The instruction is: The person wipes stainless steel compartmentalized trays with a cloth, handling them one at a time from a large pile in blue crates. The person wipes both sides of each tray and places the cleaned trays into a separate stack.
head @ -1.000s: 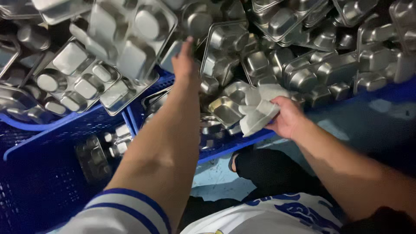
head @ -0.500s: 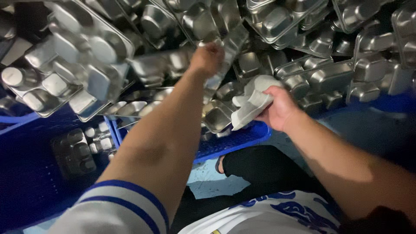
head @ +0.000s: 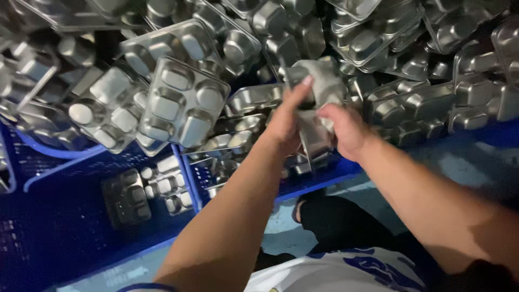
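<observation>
My left hand (head: 288, 118) grips a steel compartment tray (head: 312, 141) and holds it up over the blue crate (head: 324, 177). My right hand (head: 346, 130) presses a greyish-white cloth (head: 326, 80) against the top of that tray. The two hands are close together, with the tray between them. Most of the held tray is hidden by my hands and the cloth.
A big heap of steel compartment trays (head: 181, 103) fills the crates across the top. A second blue crate (head: 59, 227) at the left holds a few trays (head: 157, 186) at its bottom. My dark trouser knee (head: 335, 221) and pale blue floor (head: 278, 227) lie below.
My left hand pulled a tray out of the heap and brought it down to the right hand. The right hand lifted the cloth onto the tray. The view shifted slightly.
</observation>
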